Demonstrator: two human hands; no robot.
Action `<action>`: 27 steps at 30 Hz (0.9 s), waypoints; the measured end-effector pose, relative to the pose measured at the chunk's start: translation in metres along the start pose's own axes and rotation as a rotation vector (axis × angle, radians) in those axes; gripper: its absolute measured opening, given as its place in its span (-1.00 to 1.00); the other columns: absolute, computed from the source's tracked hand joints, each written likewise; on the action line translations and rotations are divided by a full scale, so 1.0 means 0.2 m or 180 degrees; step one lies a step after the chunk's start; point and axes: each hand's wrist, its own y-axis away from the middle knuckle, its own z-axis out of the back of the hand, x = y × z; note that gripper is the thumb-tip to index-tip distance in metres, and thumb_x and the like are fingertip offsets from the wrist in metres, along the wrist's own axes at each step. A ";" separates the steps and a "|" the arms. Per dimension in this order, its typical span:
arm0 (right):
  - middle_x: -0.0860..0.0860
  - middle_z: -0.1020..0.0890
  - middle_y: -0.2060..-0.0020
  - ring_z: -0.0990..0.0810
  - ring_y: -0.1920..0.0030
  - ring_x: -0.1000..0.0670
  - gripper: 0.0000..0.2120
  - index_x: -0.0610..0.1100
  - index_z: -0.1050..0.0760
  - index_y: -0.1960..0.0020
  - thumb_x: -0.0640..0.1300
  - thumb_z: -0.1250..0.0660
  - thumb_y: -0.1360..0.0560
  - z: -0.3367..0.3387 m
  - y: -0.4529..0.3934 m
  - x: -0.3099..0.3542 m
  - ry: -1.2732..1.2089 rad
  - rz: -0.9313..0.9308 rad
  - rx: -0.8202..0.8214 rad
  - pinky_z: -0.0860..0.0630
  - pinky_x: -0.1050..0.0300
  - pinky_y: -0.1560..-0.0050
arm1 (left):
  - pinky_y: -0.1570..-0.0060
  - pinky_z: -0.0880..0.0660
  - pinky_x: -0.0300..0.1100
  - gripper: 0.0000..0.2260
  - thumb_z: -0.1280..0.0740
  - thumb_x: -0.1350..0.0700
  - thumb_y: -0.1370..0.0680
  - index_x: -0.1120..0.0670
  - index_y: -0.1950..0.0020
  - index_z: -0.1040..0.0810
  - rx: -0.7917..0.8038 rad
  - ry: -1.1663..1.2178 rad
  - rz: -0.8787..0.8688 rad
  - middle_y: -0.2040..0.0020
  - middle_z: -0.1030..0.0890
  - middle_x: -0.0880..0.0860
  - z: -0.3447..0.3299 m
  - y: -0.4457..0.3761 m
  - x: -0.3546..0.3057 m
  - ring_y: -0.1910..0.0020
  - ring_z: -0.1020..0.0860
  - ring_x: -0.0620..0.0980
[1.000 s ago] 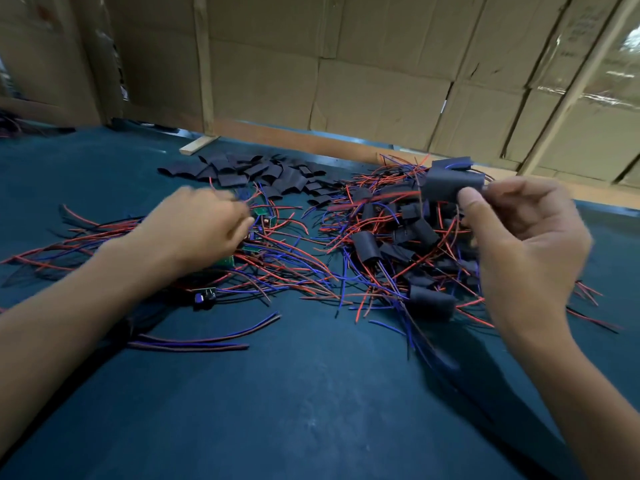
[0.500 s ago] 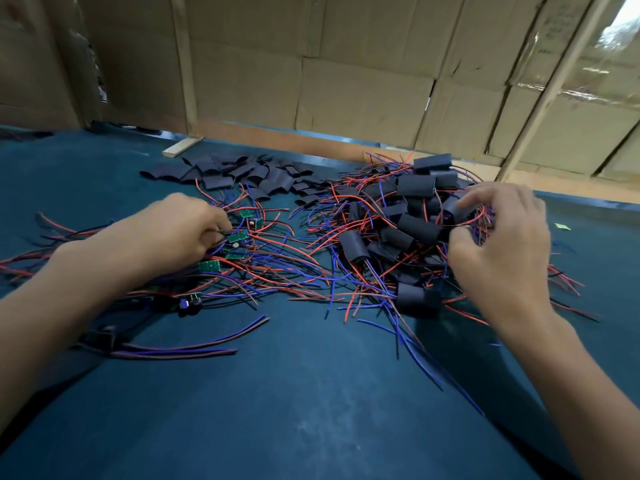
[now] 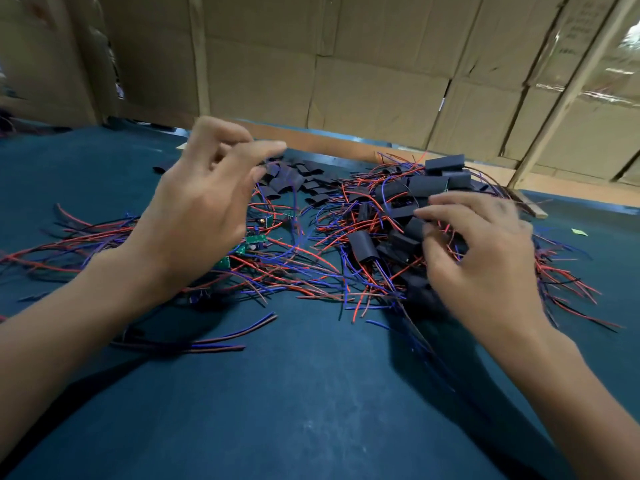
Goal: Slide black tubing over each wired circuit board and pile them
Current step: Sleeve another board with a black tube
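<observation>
On the blue table [image 3: 311, 393], our left hand [image 3: 197, 216] hovers above the bare green circuit boards [image 3: 255, 240], fingers loosely curled, holding nothing we can see. Our right hand [image 3: 481, 258] rests spread on the pile of sleeved boards [image 3: 415, 199]. Loose black tubing pieces [image 3: 294, 174] lie behind. Cardboard boxes [image 3: 363, 81] stand beyond, contents hidden.

A dark teal table top [image 3: 311, 393] fills the foreground, faintly scuffed. Behind it runs a tan wooden ledge [image 3: 346, 147]. Stacked brown cardboard boxes [image 3: 374, 95] form the backdrop, with pale wooden battens [image 3: 568, 84] leaning across them. Glare shines off plastic wrap [image 3: 620, 53] at upper right.
</observation>
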 end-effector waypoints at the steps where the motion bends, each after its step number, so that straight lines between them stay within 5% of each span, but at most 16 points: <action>1: 0.09 -0.65 -0.03 -0.57 -0.13 -0.15 -0.79 -0.06 -0.70 -0.04 -0.25 -0.37 -0.47 -0.01 0.01 0.03 -0.0114 0.0103 0.0003 -0.41 -0.26 -0.15 | -0.05 -0.49 -0.11 -0.75 -0.26 0.34 -0.65 0.27 -0.31 -0.56 -0.0200 0.0017 -0.0022 -0.07 -0.47 0.36 0.01 0.00 -0.03 0.07 -0.47 0.13; 6: 0.01 -0.71 0.17 -0.66 0.13 0.02 -0.88 -0.09 -0.74 0.00 -0.21 -0.43 -0.52 -0.04 0.05 0.18 -0.1754 -0.0109 0.0538 -0.55 0.13 0.05 | -0.24 -0.33 -0.41 -0.68 -0.33 0.43 -0.58 0.26 -0.31 -0.48 -0.0612 0.0445 -0.0581 0.00 -0.50 0.37 0.04 -0.02 -0.17 0.01 -0.43 -0.05; 9: -0.07 -0.70 0.22 -0.59 0.19 0.02 -0.74 -0.05 -0.73 0.11 0.07 -0.35 -0.57 -0.05 0.05 0.25 -0.3082 -0.0856 0.1243 -0.52 0.15 0.15 | -0.13 -0.47 -0.22 -0.61 -0.40 0.33 -0.58 0.16 -0.38 -0.45 -0.0397 0.0642 -0.0959 -0.08 -0.58 0.22 -0.02 0.02 -0.21 0.00 -0.51 -0.04; 11: -0.09 -0.65 0.27 -0.56 0.22 -0.01 -0.73 -0.11 -0.68 0.18 0.03 -0.35 -0.56 -0.07 0.05 0.26 -0.3657 -0.1135 0.1474 -0.51 0.11 0.16 | -0.09 -0.53 -0.09 -0.62 -0.42 0.29 -0.57 0.15 -0.37 -0.46 -0.0136 0.0900 -0.1013 -0.09 -0.61 0.19 -0.07 0.06 -0.23 0.00 -0.59 0.07; 16: -0.12 -0.60 0.30 -0.51 0.26 -0.01 -0.79 -0.15 -0.68 0.20 -0.02 -0.47 -0.50 -0.10 0.06 0.26 -0.4156 -0.1452 0.1471 -0.49 0.12 0.17 | -0.17 -0.43 -0.31 -0.63 -0.47 0.24 -0.55 0.14 -0.33 -0.51 0.0000 0.1436 -0.0539 -0.13 -0.61 0.11 -0.11 0.08 -0.28 -0.11 -0.57 -0.04; 20: -0.30 -0.64 0.17 -0.54 0.28 -0.01 -0.68 -0.29 -0.68 0.18 0.00 -0.47 -0.39 -0.10 0.07 0.27 -0.4124 -0.1731 0.1187 -0.51 0.13 0.20 | -0.01 -0.34 -0.52 -0.65 -0.38 -0.01 -0.61 0.12 -0.34 -0.54 0.0605 0.1688 -0.0233 -0.16 -0.56 0.04 -0.05 -0.01 -0.20 -0.03 -0.60 -0.10; 23: -0.14 -0.71 0.13 -0.57 0.25 -0.01 -0.78 -0.17 -0.73 0.19 0.00 -0.49 -0.35 -0.11 0.06 0.28 -0.4167 -0.2016 0.0997 -0.52 0.09 0.21 | 0.12 -0.44 -0.32 -0.60 -0.12 -0.26 -0.65 -0.03 -0.10 -0.62 0.1154 0.1383 0.0632 0.09 -0.63 -0.12 -0.12 -0.16 -0.01 0.12 -0.60 -0.20; 25: -0.08 -0.72 0.09 -0.59 0.21 0.01 -0.85 -0.14 -0.72 0.22 -0.07 -0.49 -0.44 -0.11 0.05 0.27 -0.4375 -0.2044 0.0838 -0.56 0.10 0.20 | 0.06 -0.46 -0.18 -0.68 -0.19 -0.16 -0.66 -0.01 -0.01 -0.65 0.1623 0.0645 0.0966 0.10 -0.68 -0.07 -0.25 -0.27 0.20 0.07 -0.62 -0.10; 27: -0.08 -0.71 0.11 -0.60 0.17 -0.02 -0.81 -0.15 -0.71 0.24 -0.12 -0.40 -0.50 -0.10 0.04 0.25 -0.4651 -0.1996 0.0703 -0.59 0.10 0.16 | -0.04 -0.44 -0.19 -0.79 -0.30 0.01 -0.64 0.05 -0.16 -0.65 0.2132 0.0047 0.1068 -0.09 -0.70 0.04 -0.40 -0.34 0.41 -0.09 -0.63 0.02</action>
